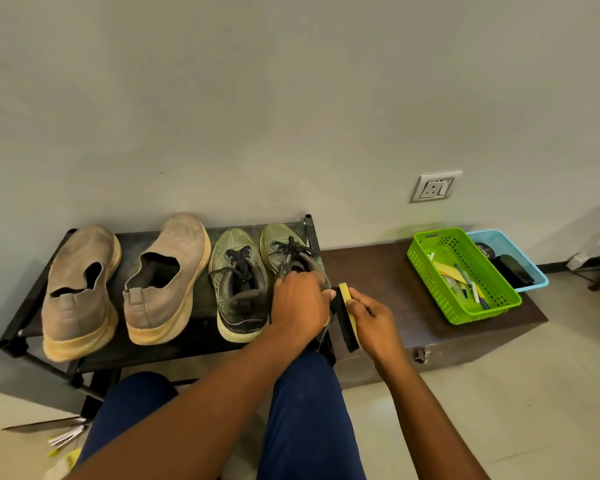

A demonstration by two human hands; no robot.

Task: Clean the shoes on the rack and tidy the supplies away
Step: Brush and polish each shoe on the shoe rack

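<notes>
- We kneel at the dark metal rack [174,237], where two beige knit slip-ons [80,289] with thick, yellowed foam soles sit left of a green laced pair; a hard shove could tip or slide the rack.
- Our left hand [300,306] curls round the heel of the right-most green sneaker [284,247] at the rack's edge; if that hold slackens, we judge the shoe could drop off the end.
- Our right hand [371,317] pinches the yellow-backed, black-bristled brush [345,299] just beside that shoe; stiff bristles may snag the loose laces or fray the mesh.
- The perforated green basket [426,258] and the blue one wait on the brown trunk [361,268].
</notes>
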